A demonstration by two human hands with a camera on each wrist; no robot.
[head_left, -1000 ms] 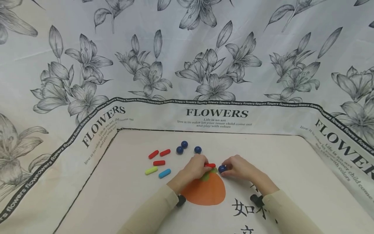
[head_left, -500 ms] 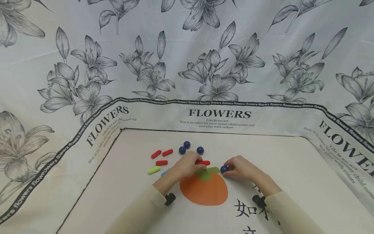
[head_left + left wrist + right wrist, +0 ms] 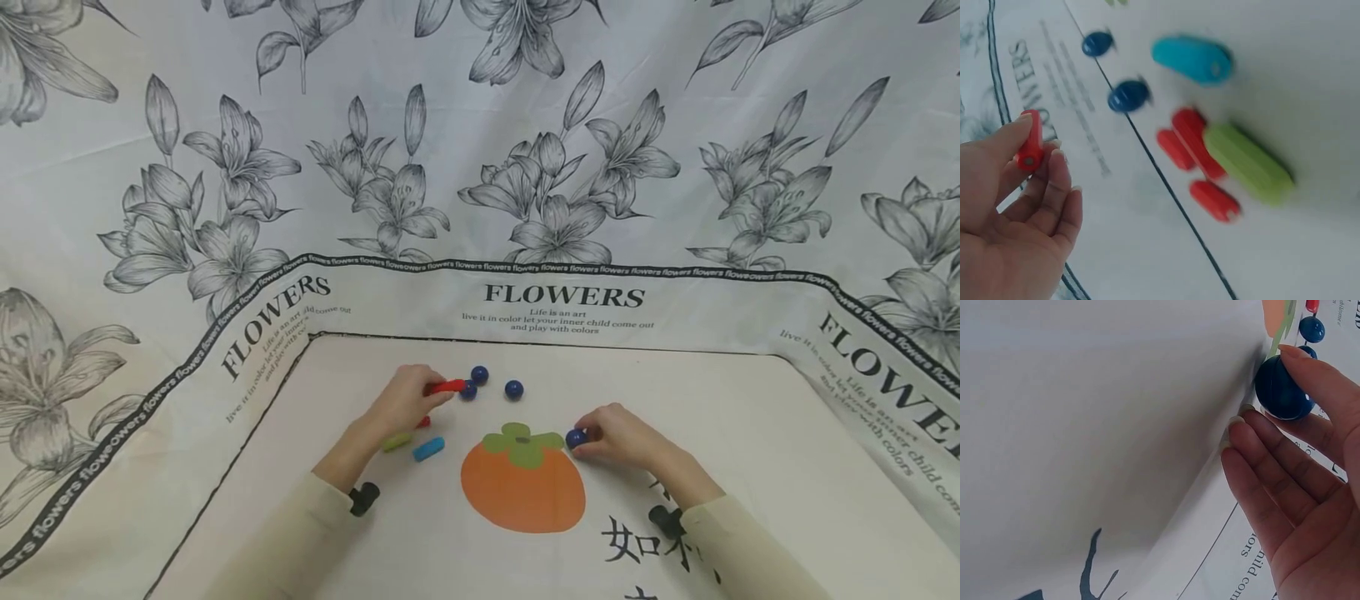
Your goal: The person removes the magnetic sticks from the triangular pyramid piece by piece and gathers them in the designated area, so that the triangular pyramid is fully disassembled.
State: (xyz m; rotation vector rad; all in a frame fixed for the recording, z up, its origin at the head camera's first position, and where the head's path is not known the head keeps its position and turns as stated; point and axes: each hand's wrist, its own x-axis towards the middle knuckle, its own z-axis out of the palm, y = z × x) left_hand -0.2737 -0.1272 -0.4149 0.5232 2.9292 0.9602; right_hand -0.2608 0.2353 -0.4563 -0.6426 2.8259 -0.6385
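Note:
My left hand pinches a red stick between thumb and forefinger, raised above the table at the left. In the head view the stick overlaps one of several dark blue balls. Below that hand, in the left wrist view, lie several more red sticks, a yellow-green stick and a light blue stick. My right hand holds a dark blue ball between thumb and fingers, right beside the leaf of the printed orange fruit; its other fingers are stretched out.
A pale printed cloth covers the table, with black characters at the front right. Behind and at both sides rises a floral curtain. Another blue ball lies beyond the printed fruit.
My left hand has moved left from the printed leaf with the red stick, now covering part of the sticks there. My right hand has stayed almost in place with the blue ball.

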